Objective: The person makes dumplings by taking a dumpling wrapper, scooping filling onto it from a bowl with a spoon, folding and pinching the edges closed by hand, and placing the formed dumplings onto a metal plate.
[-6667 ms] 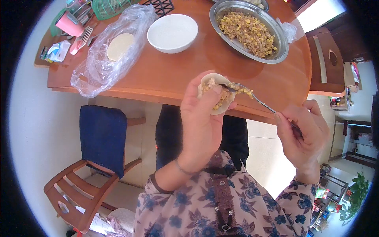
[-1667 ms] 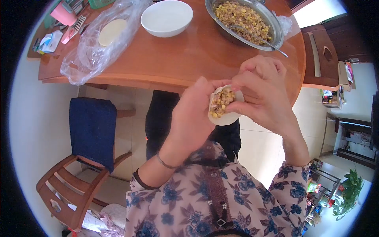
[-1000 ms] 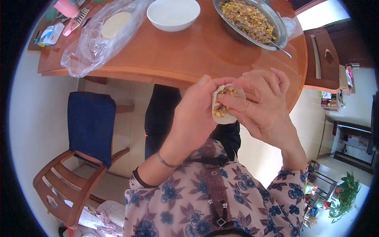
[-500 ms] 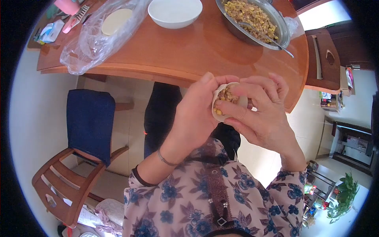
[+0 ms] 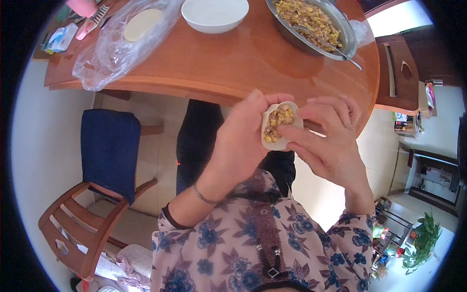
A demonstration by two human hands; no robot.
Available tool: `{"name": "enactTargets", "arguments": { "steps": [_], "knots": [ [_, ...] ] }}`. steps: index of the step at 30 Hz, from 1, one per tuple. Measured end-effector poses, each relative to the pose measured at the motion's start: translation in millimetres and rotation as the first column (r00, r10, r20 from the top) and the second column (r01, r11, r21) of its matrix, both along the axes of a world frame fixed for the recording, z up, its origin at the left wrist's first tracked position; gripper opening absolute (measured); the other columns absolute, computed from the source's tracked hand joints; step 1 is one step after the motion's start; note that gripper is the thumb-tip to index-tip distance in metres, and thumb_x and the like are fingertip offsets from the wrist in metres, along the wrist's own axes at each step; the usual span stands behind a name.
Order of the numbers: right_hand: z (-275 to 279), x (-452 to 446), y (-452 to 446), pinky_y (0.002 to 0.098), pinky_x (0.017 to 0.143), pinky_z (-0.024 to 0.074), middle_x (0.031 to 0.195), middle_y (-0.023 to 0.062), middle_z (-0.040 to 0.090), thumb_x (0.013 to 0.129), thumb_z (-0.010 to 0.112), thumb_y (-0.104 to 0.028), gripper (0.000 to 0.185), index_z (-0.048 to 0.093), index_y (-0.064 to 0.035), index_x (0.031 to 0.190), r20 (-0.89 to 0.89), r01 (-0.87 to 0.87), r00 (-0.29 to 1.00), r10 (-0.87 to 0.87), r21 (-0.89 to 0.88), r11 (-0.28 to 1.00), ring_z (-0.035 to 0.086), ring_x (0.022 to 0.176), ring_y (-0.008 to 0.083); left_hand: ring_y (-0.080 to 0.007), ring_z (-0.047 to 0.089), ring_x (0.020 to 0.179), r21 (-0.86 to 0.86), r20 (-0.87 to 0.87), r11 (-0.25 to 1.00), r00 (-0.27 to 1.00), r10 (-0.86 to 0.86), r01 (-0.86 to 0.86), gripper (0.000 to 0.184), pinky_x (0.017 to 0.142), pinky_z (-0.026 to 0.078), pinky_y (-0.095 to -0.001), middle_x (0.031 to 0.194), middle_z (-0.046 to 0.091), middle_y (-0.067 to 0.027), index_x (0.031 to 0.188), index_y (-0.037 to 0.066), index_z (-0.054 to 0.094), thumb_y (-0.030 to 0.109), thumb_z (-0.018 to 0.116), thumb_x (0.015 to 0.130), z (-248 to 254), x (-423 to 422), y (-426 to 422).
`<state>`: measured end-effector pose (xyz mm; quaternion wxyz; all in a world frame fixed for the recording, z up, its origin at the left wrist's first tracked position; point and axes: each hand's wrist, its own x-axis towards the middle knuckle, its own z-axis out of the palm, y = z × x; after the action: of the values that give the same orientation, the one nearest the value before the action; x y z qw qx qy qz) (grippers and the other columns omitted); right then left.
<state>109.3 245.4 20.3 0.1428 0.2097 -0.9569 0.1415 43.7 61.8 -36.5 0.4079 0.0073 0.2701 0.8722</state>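
A round, pale dumpling wrapper (image 5: 270, 144) with a heap of yellow-flecked filling (image 5: 278, 121) in its middle sits cupped in my left hand (image 5: 242, 134). My left thumb points up at the wrapper's far left, and the fingers curl behind it. From the right, my right hand (image 5: 330, 138) reaches to the wrapper's rim, with forefinger and thumb around its lower right edge. The forefinger tip lies by the filling, and the other fingers are raised and bent. Both hands are just off the table's front edge.
On the wooden table (image 5: 233, 63) stand a white bowl (image 5: 215, 23) and a metal basin (image 5: 297, 43) of filling with a spoon (image 5: 335, 48) in it. More round wrappers (image 5: 142, 25) lie on a plastic bag (image 5: 109, 58). A chair (image 5: 109, 151) is at the left.
My right fingers have drawn back a little to the right from the filling, so more of it shows. My left hand still holds the wrapper in nearly the same place.
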Motion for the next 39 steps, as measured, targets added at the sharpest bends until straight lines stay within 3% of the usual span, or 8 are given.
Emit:
{"name": "enactTargets", "arguments": {
  "steps": [1, 3, 24, 25, 27, 33, 37, 39],
  "knots": [
    [0, 0, -1, 0.0475, 0.102, 0.0338, 0.109, -0.0009, 0.063, 0.074, 0.082, -0.026, 0.030, 0.080, -0.0261, 0.104, 0.001, 0.007, 1.000, -0.007, 0.015, 1.000, 0.058, 0.110, 0.0274, -0.0281, 0.059, 0.124, 0.000, -0.001, 1.000, 1.000, 0.000, 0.000, 0.078, 0.106, 0.046, -0.0411, 0.134, 0.058, -0.0174, 0.142, -0.006, 0.043, 0.060, 0.028, 0.105, 4, 0, -1],
    [0, -1, 0, 0.0472, 0.102, 0.0344, 0.109, -0.0003, 0.063, 0.074, 0.082, -0.024, 0.029, 0.080, -0.0256, 0.103, 0.023, -0.002, 1.000, 0.002, -0.012, 1.000, 0.058, 0.110, 0.0272, -0.0286, 0.059, 0.125, -0.434, -0.433, 0.899, 0.889, -0.148, -0.061, 0.079, 0.106, 0.046, -0.0415, 0.133, 0.058, -0.0180, 0.142, -0.006, 0.043, 0.061, 0.027, 0.105, 16, 1, -3],
    [-33, -11, 15, 0.0409, 0.095, 0.0430, 0.117, 0.0061, 0.063, 0.079, 0.080, -0.013, 0.018, 0.077, -0.0141, 0.097, 0.085, -0.108, 0.985, 0.153, -0.388, 0.915, 0.059, 0.110, 0.0259, -0.0246, 0.060, 0.122, -0.617, -0.729, 0.757, 0.518, -0.448, -0.215, 0.079, 0.096, 0.054, -0.0376, 0.133, 0.058, -0.0150, 0.150, 0.003, 0.039, 0.050, 0.067, 0.092, -3, -7, -19],
    [-34, -11, 13, 0.0397, 0.094, 0.0489, 0.120, 0.0090, 0.063, 0.085, 0.077, -0.012, 0.013, 0.077, -0.0111, 0.098, 0.114, -0.083, 0.982, 0.152, -0.465, 0.881, 0.060, 0.114, 0.0266, -0.0246, 0.060, 0.122, -0.617, -0.728, 0.757, 0.519, -0.448, -0.213, 0.079, 0.096, 0.054, -0.0376, 0.133, 0.058, -0.0150, 0.150, 0.003, 0.039, 0.050, 0.067, 0.092, -5, -6, -17],
    [-35, -19, 9, 0.0379, 0.094, 0.0502, 0.124, 0.0109, 0.062, 0.087, 0.076, -0.011, 0.011, 0.075, -0.0092, 0.098, 0.121, -0.100, 0.970, 0.209, -0.586, 0.804, 0.060, 0.116, 0.0261, -0.0202, 0.059, 0.121, -0.145, -0.098, 0.983, 0.986, -0.131, 0.116, 0.095, 0.094, 0.054, -0.0310, 0.136, 0.054, -0.0106, 0.155, 0.007, 0.032, 0.029, 0.084, 0.078, -9, -2, -11],
    [-24, -22, 6, 0.0325, 0.085, 0.0528, 0.123, 0.0101, 0.066, 0.086, 0.074, -0.006, 0.010, 0.070, -0.0057, 0.095, 0.313, 0.005, 0.908, 0.279, -0.674, 0.739, 0.067, 0.105, 0.0243, -0.0217, 0.051, 0.127, -0.246, -0.511, 0.969, 0.848, -0.140, 0.012, 0.099, 0.102, 0.046, -0.0314, 0.141, 0.044, -0.0154, 0.157, 0.001, 0.018, 0.006, 0.077, 0.078, -10, -2, -12],
    [-29, -24, 3, 0.0330, 0.085, 0.0533, 0.116, 0.0114, 0.069, 0.086, 0.075, -0.006, 0.011, 0.069, -0.0052, 0.095, 0.315, 0.016, 0.905, 0.286, -0.697, 0.716, 0.069, 0.099, 0.0235, -0.0211, 0.052, 0.124, -0.332, -0.520, 0.943, 0.831, -0.198, 0.017, 0.099, 0.102, 0.045, -0.0312, 0.137, 0.047, -0.0158, 0.158, 0.003, 0.016, 0.003, 0.075, 0.078, -8, 2, -19],
    [-31, -24, 3, 0.0326, 0.084, 0.0531, 0.115, 0.0113, 0.069, 0.086, 0.075, -0.006, 0.012, 0.069, -0.0052, 0.096, 0.313, 0.012, 0.904, 0.291, -0.700, 0.714, 0.069, 0.100, 0.0232, -0.0153, 0.063, 0.107, -0.342, -0.539, 0.936, 0.834, -0.120, -0.087, 0.089, 0.084, 0.057, -0.0288, 0.127, 0.056, -0.0113, 0.155, 0.002, 0.027, 0.000, 0.077, 0.081, -13, 9, -21]
  ]
}}
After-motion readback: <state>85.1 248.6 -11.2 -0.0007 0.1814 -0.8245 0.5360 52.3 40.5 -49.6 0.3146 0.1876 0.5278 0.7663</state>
